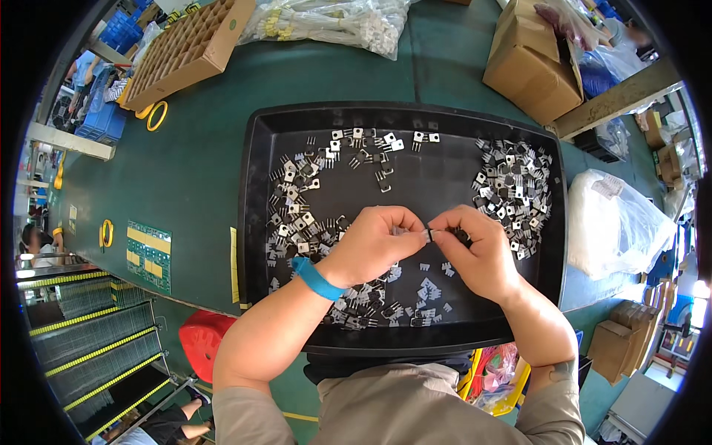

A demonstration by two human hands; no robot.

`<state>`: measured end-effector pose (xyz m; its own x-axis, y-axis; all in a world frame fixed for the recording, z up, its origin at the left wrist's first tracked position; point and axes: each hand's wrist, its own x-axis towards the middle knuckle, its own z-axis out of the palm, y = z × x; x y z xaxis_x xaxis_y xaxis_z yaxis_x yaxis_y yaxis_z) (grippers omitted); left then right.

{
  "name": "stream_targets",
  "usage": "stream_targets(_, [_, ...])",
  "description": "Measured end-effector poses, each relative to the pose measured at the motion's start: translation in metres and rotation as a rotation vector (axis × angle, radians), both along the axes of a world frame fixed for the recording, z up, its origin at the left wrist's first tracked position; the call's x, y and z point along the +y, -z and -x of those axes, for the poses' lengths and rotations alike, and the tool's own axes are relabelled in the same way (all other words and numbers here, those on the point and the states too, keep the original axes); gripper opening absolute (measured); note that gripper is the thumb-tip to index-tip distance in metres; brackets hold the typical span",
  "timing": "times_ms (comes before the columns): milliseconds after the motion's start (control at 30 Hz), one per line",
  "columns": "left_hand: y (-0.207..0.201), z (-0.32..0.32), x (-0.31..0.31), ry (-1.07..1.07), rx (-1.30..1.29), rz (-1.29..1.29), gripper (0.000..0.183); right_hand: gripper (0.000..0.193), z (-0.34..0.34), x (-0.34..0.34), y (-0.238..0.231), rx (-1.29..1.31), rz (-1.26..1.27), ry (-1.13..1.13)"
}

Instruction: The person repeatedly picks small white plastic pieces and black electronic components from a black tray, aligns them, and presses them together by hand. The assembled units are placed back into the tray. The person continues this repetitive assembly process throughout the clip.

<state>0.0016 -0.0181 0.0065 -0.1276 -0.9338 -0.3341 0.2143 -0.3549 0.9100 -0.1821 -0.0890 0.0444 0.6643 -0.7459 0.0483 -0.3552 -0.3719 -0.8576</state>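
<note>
Over the middle of a large black tray, my two hands meet fingertip to fingertip. My left hand, with a blue band at its wrist, is closed in a pinch; a small pale bit shows at its fingers, too small to name. Pinched in my right hand is a small black transistor, and more dark parts show under its curled fingers. Loose three-legged transistors heap along the tray's right side, with others down the left. Small grey comb-shaped pieces lie near me, below my hands.
A bag of white connectors with wires and a divided cardboard box lie beyond the tray. An open carton stands far right, a white plastic-wrapped bundle nearer. Left are a green circuit board and yellow tape rolls.
</note>
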Motion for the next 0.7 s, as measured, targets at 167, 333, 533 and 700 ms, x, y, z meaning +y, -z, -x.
stream_targets(167, [-0.007, 0.0, -0.001, 0.002, 0.004, -0.054, 0.01, 0.015, 0.004, -0.004, 0.011, -0.091, -0.491, 0.075])
stream_targets(333, [0.0, -0.004, -0.001, -0.077, 0.233, -0.086, 0.009, 0.018, 0.0, -0.005, 0.012, -0.052, -0.756, 0.106])
stream_targets(533, [0.0, -0.012, -0.005, -0.241, 0.446, -0.059, 0.018, 0.014, -0.005, 0.014, 0.04, -0.045, -0.049, -0.343])
stream_targets(700, [0.002, -0.011, -0.006, -0.312, 0.356, 0.016, 0.014, 0.02, -0.029, 0.033, 0.052, 0.188, 0.398, -0.482])
